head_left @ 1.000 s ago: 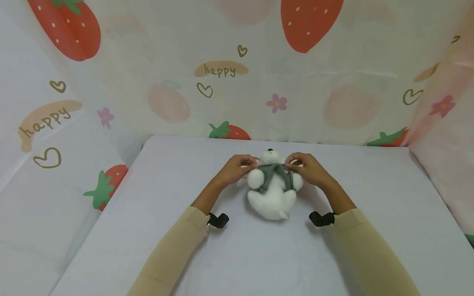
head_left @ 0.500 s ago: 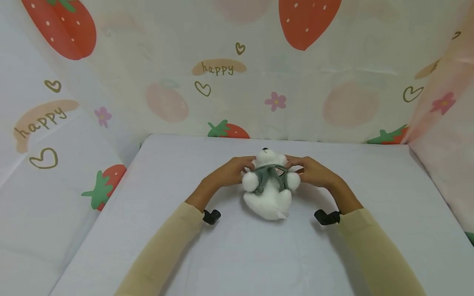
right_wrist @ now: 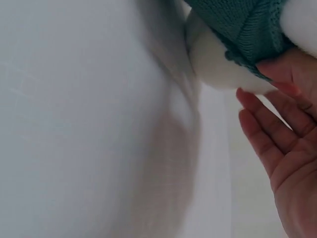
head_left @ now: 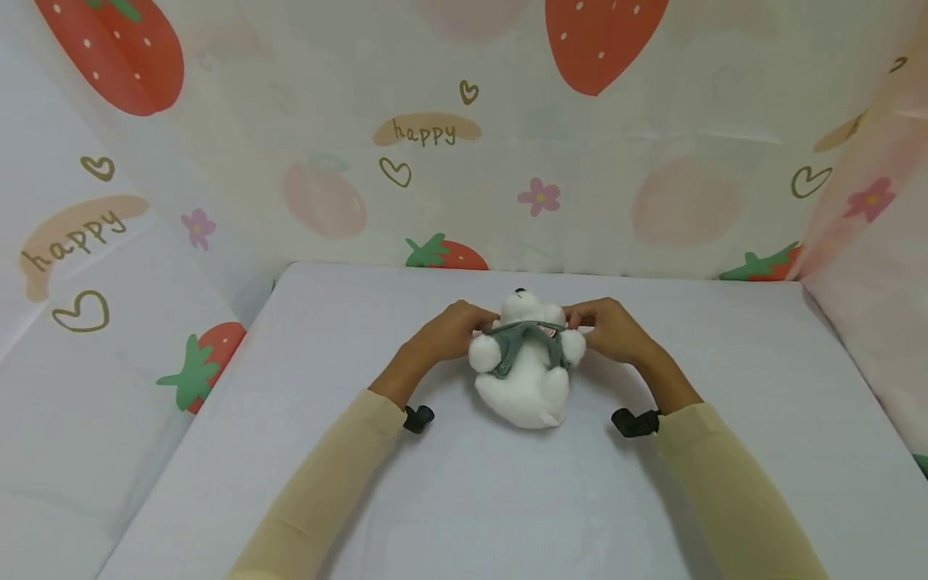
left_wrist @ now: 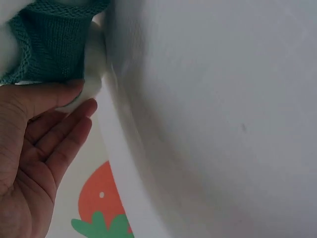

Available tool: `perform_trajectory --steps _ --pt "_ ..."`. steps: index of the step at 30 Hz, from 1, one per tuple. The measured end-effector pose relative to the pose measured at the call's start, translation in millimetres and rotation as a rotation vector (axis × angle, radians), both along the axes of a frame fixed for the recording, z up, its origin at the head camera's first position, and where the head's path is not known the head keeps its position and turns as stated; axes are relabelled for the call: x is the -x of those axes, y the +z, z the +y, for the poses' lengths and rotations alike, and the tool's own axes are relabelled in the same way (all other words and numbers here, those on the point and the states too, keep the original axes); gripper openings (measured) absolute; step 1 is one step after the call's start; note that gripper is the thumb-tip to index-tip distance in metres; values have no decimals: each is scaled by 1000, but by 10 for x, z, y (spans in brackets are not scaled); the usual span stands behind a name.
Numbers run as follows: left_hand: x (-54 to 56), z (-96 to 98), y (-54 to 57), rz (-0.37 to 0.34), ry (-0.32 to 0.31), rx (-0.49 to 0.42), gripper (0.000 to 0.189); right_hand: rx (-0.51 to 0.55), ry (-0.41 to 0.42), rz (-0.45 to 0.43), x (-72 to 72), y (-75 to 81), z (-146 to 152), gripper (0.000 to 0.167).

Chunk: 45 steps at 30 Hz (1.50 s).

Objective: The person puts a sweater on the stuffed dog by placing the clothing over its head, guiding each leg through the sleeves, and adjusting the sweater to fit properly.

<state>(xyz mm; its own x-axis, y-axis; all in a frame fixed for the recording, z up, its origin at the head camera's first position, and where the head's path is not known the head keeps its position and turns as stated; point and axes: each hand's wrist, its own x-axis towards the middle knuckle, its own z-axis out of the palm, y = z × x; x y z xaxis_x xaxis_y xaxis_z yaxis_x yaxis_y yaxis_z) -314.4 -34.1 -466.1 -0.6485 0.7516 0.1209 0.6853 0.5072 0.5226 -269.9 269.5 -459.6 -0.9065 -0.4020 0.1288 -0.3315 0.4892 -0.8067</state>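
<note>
A white plush bear (head_left: 518, 400) with a black nose lies on the table, head toward the back wall. It wears a grey-green knitted vest (head_left: 513, 337) bunched around its neck and arms. From the left, my left hand (head_left: 451, 332) pinches the vest near the bear's shoulder; its thumb lies on the knit edge in the left wrist view, the other fingers behind. On the opposite side my right hand (head_left: 615, 329) holds the vest's edge between thumb and fingers. The right wrist view shows the ribbed knit (right_wrist: 242, 32) right at that thumb. The bear's back is hidden.
A white-covered table (head_left: 464, 499) extends around the bear, its back edge close behind the head. A wall cloth (head_left: 602, 161) printed with strawberries, hearts and flowers stands at the back and sides. A black wrist mount (head_left: 635, 423) juts inward from the right sleeve, another from the left.
The bear has shifted slightly left with both hands. Half a second ago the fingers reached behind its head and shoulders; now they are at the vest's edges, and its collar lies straighter across the neck.
</note>
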Motion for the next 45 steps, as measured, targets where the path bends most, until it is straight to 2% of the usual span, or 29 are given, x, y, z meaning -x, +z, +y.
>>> perform_trajectory --steps 4,9,12,15,18,20,24,26,28,30,33,36,40,45 --pt "-8 30 2 6 41 -10 18 7 -79 62 -15 -28 -54 17" --pt "-54 122 29 101 94 30 21 -38 -162 129 -27 -31 -139 9" --pt "-105 142 0 150 157 38 18 -60 -166 124 -64 -26 -151 5" --pt "-200 107 -58 137 230 8 22 -72 -145 106 -134 -36 -131 10" --pt "-357 40 -73 29 275 -64 34 -116 -121 110 -224 -49 -93 21" --pt "-471 -13 -68 -53 315 -109 37 -152 -115 130 -298 -37 -71 23" --pt "-664 -117 -23 -239 398 -200 21 -161 -179 267 -481 62 -54 16" --pt "-738 -167 -4 -359 402 -249 9 -113 -233 363 -594 144 -77 12" --pt "-802 -211 10 -469 379 -288 10 -58 -259 457 -709 226 -122 9" --pt "-868 -253 24 -523 353 -319 14 -8 -248 521 -824 298 -184 10" --pt "-965 -294 46 -463 342 -351 14 24 -198 584 -971 351 -282 15" --pt "-1044 -299 52 -389 341 -416 12 12 -161 586 -1052 351 -375 19" --pt "-1100 -230 5 -337 269 -511 15 -27 -156 492 -1065 305 -484 26" --pt "-1140 -94 -65 -167 203 -557 20 -136 -226 384 -1069 236 -575 30"
